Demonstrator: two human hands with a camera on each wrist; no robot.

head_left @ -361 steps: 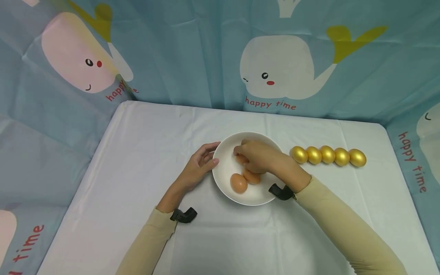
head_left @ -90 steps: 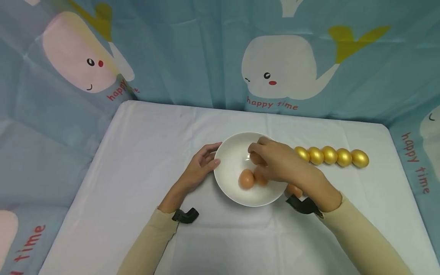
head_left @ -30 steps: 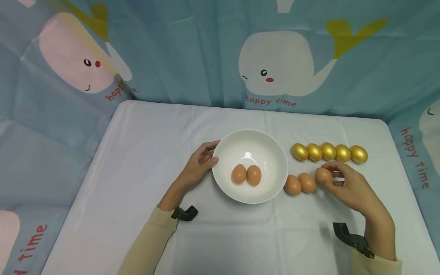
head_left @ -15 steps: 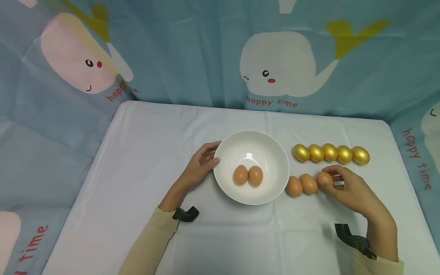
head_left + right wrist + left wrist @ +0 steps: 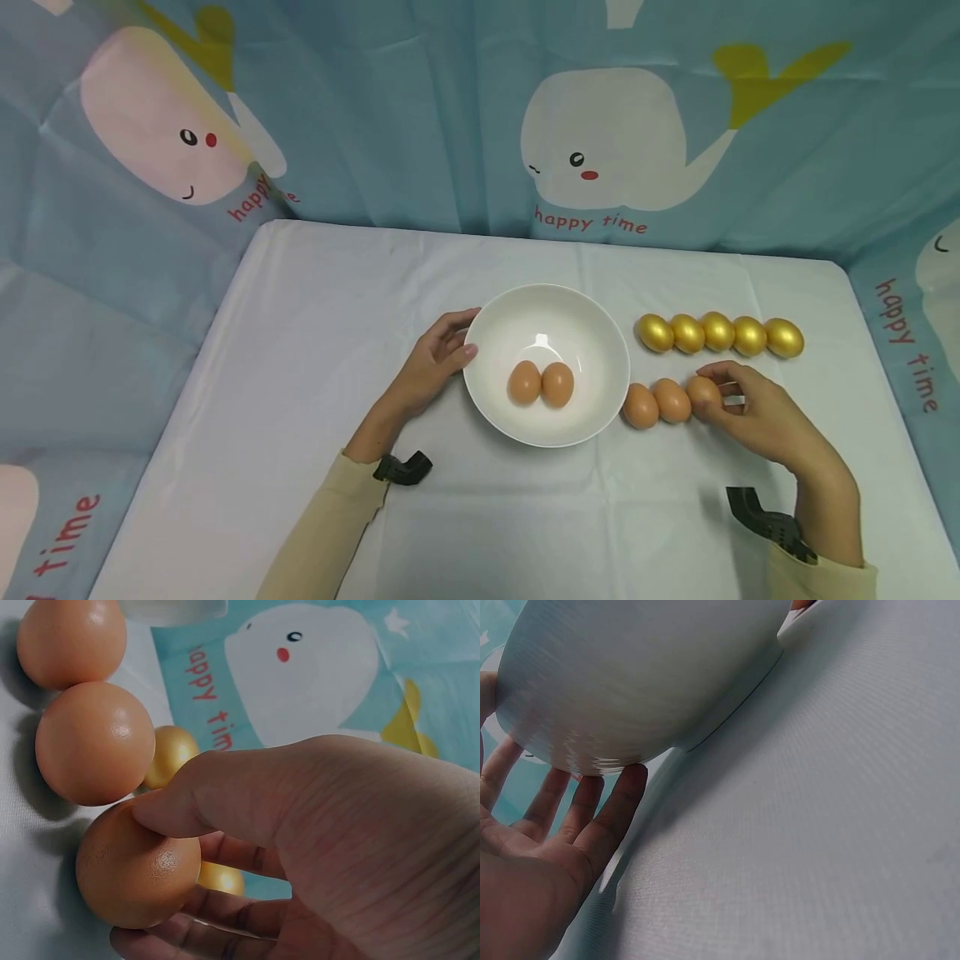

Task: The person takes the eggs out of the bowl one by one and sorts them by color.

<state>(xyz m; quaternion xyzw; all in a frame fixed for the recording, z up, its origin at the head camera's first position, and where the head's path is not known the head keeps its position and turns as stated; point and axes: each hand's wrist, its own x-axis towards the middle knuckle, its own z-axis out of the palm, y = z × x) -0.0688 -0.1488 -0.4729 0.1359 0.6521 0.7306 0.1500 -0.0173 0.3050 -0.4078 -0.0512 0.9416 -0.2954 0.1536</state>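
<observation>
My left hand rests against the left side of a white bowl, its thumb by the rim. From the left wrist view, extended fingertips touch the bowl's outer wall. Two brown eggs lie side by side inside the bowl. To its right, a row of brown eggs runs along the cloth: one egg close to the bowl, another egg beside it, and a third egg at the right end. My right hand holds that third egg between thumb and fingers.
Several golden eggs form a row behind the brown ones. White cloth covers the table, and a blue curtain with whale prints hangs behind it.
Over the earlier frames, my right hand has left the bowl and three brown eggs now line up beside it. Lately the held egg has shifted slightly left, against its neighbour. My left hand stays put.
</observation>
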